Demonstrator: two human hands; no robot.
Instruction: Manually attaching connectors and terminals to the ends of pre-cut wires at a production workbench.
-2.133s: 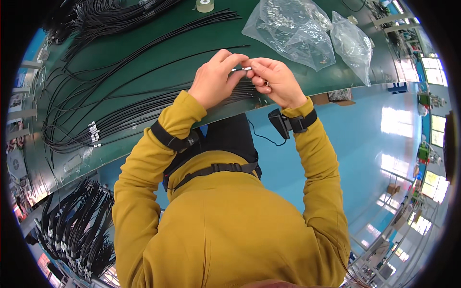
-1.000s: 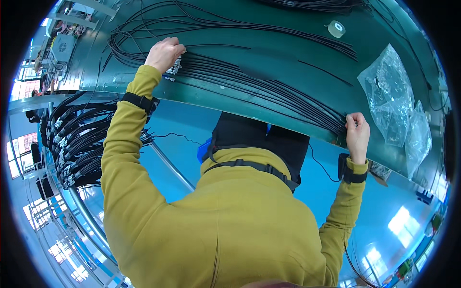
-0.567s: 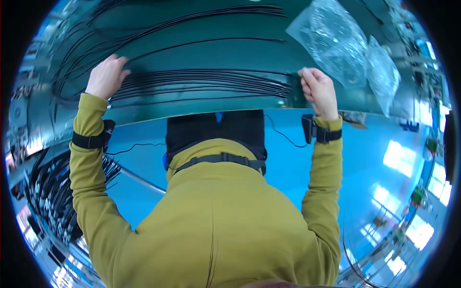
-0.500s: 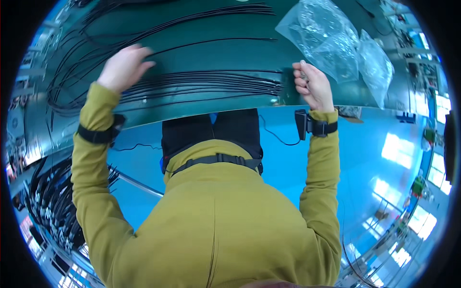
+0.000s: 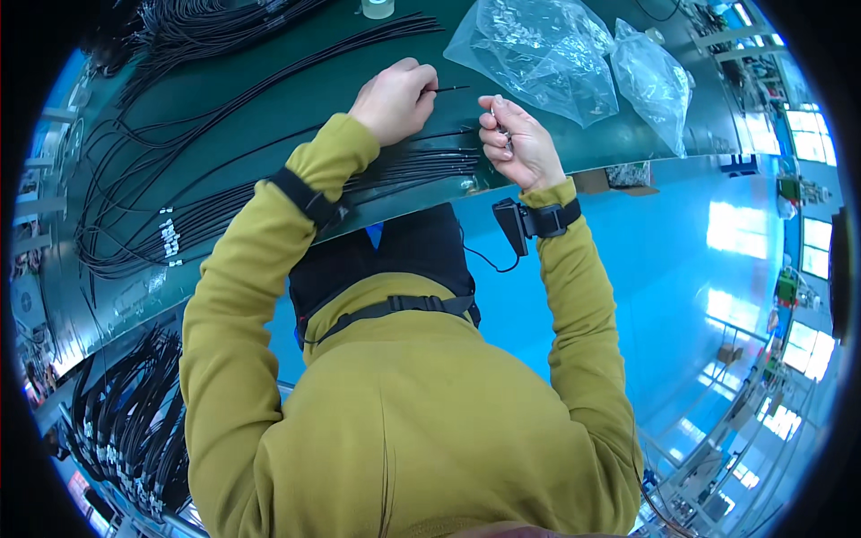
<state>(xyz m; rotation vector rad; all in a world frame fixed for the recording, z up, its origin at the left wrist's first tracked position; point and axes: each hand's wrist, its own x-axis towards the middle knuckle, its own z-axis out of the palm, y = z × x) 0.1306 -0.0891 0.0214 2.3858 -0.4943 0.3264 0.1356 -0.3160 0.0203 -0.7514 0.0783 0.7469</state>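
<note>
left hand: the left hand (image 5: 395, 100) is closed in a pinch on a single black cable (image 5: 451, 89) close to its end, the tip poking out to the right.
right hand: the right hand (image 5: 520, 143) is half curled, palm side showing, around small metal parts (image 5: 505, 139); whether its thumb and forefinger also pinch one cannot be told.
cable place: the held end is over the green table (image 5: 587, 148), just left of the right fingertips and apart from them, behind the row of black cables (image 5: 430, 166).
nearby: white fittings (image 5: 169, 238) sit across the row's left part; a bunch of cables (image 5: 296, 72) lies further back; a large clear bag (image 5: 538, 63) and a small clear bag (image 5: 653, 81) lie beyond the right hand.
step in hand: seemingly taking up one cable by its end, with metal parts kept in the other hand.
next move calls for: probably a firm pinch near the tip, and one part singled out and lined up with it, the others kept in the palm.
</note>
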